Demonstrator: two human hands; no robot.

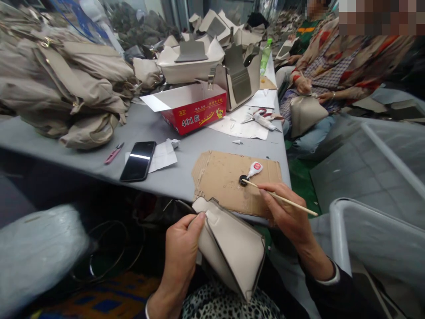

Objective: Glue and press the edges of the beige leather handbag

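Observation:
My left hand point(182, 248) grips the upper edge of a beige leather bag point(232, 250) that rests in my lap. My right hand point(284, 212) pinches a thin wooden stick point(282, 199). The stick's tip touches a small black cap point(244, 180) on a sheet of cardboard point(226, 177) at the table's near edge. A small white glue tube with a red label point(255, 168) lies next to the cap.
On the grey table point(159, 128) lie a black phone point(138, 161), a pink cutter point(113, 153), white paper, a red 401 box point(192, 110), scissors point(257, 116) and heaps of beige bags point(66, 84). A seated person point(332, 71) works on a bag at the right. Grey metal frame point(365, 217) stands beside me.

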